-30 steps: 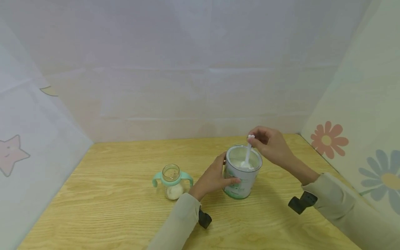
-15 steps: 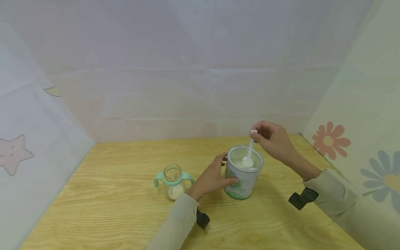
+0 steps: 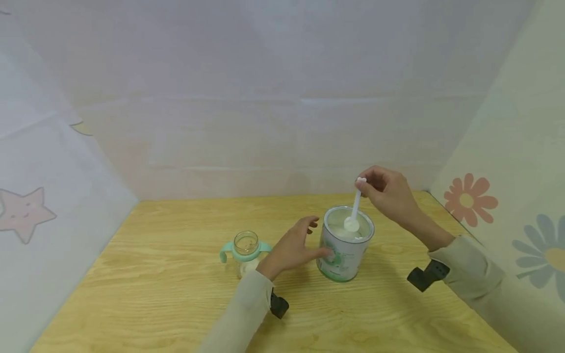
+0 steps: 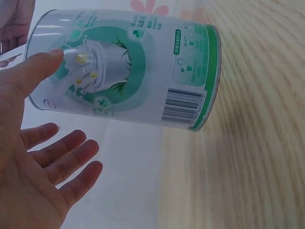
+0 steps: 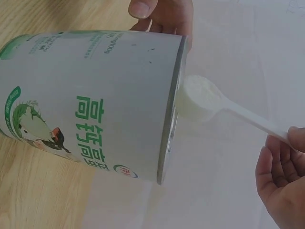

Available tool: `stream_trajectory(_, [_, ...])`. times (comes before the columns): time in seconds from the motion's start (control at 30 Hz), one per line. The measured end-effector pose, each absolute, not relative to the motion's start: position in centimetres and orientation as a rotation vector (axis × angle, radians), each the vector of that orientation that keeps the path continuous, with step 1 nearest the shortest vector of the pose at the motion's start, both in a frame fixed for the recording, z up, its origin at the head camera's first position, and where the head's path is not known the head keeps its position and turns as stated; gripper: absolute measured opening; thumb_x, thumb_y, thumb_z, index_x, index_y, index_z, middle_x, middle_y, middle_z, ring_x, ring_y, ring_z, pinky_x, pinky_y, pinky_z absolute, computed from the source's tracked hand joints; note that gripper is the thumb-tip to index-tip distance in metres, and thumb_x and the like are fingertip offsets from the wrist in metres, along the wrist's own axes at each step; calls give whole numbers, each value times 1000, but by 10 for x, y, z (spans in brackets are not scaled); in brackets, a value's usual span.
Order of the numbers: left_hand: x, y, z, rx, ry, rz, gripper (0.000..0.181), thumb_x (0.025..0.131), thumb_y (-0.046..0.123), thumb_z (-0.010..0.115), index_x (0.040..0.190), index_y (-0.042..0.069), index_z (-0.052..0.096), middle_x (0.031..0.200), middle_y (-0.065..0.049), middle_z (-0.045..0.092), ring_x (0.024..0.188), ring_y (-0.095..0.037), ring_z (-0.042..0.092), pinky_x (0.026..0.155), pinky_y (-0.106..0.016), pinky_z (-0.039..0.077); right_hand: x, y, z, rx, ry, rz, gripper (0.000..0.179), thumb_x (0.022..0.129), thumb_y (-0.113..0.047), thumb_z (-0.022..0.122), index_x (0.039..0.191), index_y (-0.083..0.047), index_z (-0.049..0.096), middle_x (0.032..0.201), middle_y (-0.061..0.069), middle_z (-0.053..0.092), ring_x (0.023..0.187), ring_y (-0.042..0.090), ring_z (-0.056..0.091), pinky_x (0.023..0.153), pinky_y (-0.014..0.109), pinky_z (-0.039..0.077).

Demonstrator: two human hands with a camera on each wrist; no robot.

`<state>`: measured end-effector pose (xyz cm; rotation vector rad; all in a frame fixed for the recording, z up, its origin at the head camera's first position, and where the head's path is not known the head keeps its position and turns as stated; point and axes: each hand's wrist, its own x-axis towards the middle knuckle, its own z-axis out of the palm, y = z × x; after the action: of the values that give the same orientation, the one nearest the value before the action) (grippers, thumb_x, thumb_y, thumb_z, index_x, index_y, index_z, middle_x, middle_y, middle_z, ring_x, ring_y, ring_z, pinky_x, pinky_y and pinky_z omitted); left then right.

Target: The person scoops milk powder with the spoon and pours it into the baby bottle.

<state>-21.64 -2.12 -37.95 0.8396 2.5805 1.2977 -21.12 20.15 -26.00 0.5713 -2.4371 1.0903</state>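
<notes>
A white and green milk powder can stands upright and uncovered on the table. Its left side faces my left hand, whose fingers are spread and off the can; in the left wrist view the thumb overlaps the can, and I cannot tell whether it touches. My right hand pinches the handle end of a white scoop. The scoop's bowl is heaped with white powder, right at the can's rim. Left of my left hand is a glass baby bottle with mint-green handles, powder inside, partly hidden by the wrist.
The wooden table ends at a pale cloth wall behind the can. Printed cloth sides with a star and flowers rise at left and right. Dark wrist cameras hang under both sleeves.
My right hand has raised the scoop, lifting its bowl out of the powder to the can's rim. My left hand has loosened from the can and shifted left, its fingers coming away.
</notes>
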Motion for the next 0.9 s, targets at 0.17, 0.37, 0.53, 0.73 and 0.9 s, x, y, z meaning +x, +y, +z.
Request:
stream_trajectory(0.17, [-218,-28,-373,875,2657,1209,80,84,47,69,146,14,32,142,-4,45,125,-22,48,98,-41,46,-213,202,-258,571,-2439,1083,10,93,-8,60,93,1,65,76,1,63,65,1,58,56,18,48])
stream_trajectory(0.37, [-217,-37,-363,909,2684,1174,72,87,41,69,143,11,37,142,-5,47,124,-23,50,100,-40,46,-216,198,-253,581,-2431,1072,10,93,-7,59,93,2,65,76,2,63,64,0,58,59,16,49])
stream_trajectory(0.53, [-217,-45,-354,914,2707,1142,67,88,39,68,141,10,40,139,-7,48,123,-25,51,99,-41,46,-217,195,-248,580,-2436,1069,11,93,-7,59,94,3,64,79,6,64,65,0,59,61,15,50])
stream_trajectory(0.73, [-219,-58,-348,895,2753,1097,65,88,39,67,140,11,41,138,-6,48,123,-25,51,97,-42,47,-220,190,-246,573,-2459,1064,13,94,-8,58,97,3,64,84,15,65,65,-1,58,61,15,49])
stream_trajectory(0.9, [-218,-75,-346,875,2772,1108,65,88,38,67,140,9,41,139,-8,47,123,-28,50,97,-43,47,-222,189,-246,566,-2463,1073,14,94,-9,58,97,3,64,84,15,65,65,0,58,62,14,49])
